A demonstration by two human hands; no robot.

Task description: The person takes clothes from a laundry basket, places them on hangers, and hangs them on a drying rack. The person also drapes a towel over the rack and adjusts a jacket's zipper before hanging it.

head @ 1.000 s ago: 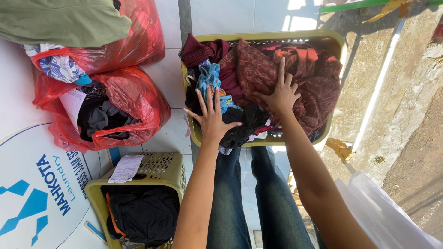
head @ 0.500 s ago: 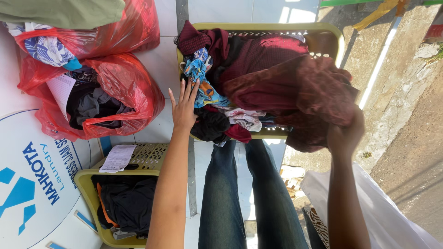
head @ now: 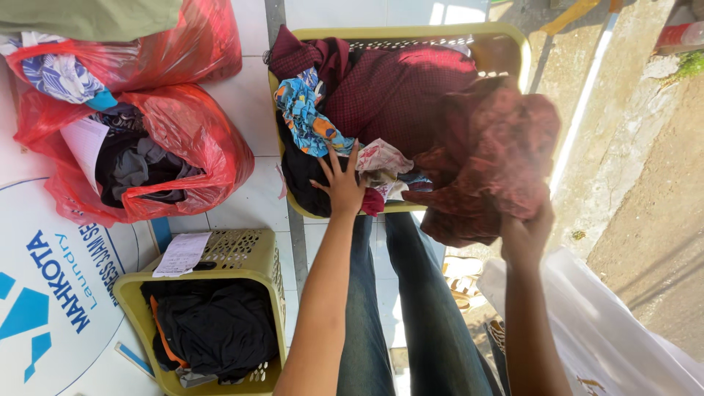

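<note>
A yellow-green laundry basket [head: 517,44] full of mixed clothes stands in front of my legs. My right hand [head: 526,233] grips a dark red patterned garment [head: 491,161] and holds it lifted over the basket's right side. My left hand [head: 342,183] lies flat, fingers spread, on the clothes at the basket's near edge, beside a blue and orange patterned cloth [head: 308,117] and a white and pink piece [head: 381,158]. A maroon checked shirt [head: 396,88] covers the middle of the pile.
A smaller yellow-green basket [head: 242,257] with black clothes and a paper slip stands at lower left. Two red plastic bags [head: 198,139] stuffed with clothes lie at upper left. A white plastic bag [head: 609,330] is at lower right; concrete ground runs along the right.
My right hand has taken hold of the dark red garment and pulled it up and to the right, out of the basket. My left hand stays on the pile.
</note>
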